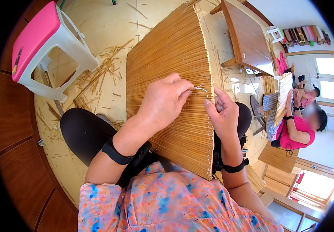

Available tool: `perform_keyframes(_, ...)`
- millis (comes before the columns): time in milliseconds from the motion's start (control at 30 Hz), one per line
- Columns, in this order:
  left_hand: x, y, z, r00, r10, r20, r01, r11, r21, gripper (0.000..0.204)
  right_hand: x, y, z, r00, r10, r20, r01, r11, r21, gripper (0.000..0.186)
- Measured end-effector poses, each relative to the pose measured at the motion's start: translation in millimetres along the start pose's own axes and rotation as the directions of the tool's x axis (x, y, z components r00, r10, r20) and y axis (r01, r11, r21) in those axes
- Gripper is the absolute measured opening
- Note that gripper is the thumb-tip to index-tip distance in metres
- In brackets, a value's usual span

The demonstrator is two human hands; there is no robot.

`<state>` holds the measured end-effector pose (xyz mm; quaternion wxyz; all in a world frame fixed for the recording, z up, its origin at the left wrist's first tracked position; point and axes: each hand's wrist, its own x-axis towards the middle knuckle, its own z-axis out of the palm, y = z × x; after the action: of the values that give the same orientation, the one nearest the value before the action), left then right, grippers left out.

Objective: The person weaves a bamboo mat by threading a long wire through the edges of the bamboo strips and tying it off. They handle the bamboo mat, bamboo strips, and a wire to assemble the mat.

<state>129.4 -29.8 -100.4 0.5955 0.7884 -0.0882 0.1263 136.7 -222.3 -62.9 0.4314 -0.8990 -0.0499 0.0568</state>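
A mat of thin yellow-brown reed or bamboo strips [171, 50], stitched with pale thread rows, slopes across my lap. My left hand [165, 98] is over its face, thumb and forefinger pinched on a thin whitish thread [201, 88] that bends toward the mat's right edge. Whether a needle is with it, I cannot make out. At that bound edge my right hand [225, 114] has its thumb and curled fingers against the border, a little below the thread's end. Some of its fingers are hidden.
A white stool with a pink seat [43, 29] stands at left, a small knife [17, 60] on it. Strip offcuts [101, 69] litter the floor. A wooden table [248, 36] is at upper right. Another person [296, 129] sits at right, holding strips; someone else is beyond.
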Motion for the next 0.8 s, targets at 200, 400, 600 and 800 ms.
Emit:
perform_keyframes(200,1,-2,1,0.999,0.029,0.037,-0.032,0.994,0.101,0.007,0,4,1,0.999,0.044,0.0,-0.044,0.997,0.059,0.039)
perform_keyframes(400,2,2,-3,0.996,-0.056,0.062,0.049,0.993,0.106,0.01,-1,6,1,0.999,0.055,0.0,-0.055,0.997,0.055,0.038)
perform_keyframes(600,-2,-4,4,0.997,-0.038,0.067,0.032,0.996,0.085,0.007,-1,11,6,0.999,0.034,-0.04,-0.03,0.995,0.1,0.036)
perform_keyframes(800,-5,-6,1,0.995,0.049,0.083,-0.064,0.981,0.181,0.015,-2,4,7,0.997,0.015,-0.08,-0.007,0.996,0.092,0.035)
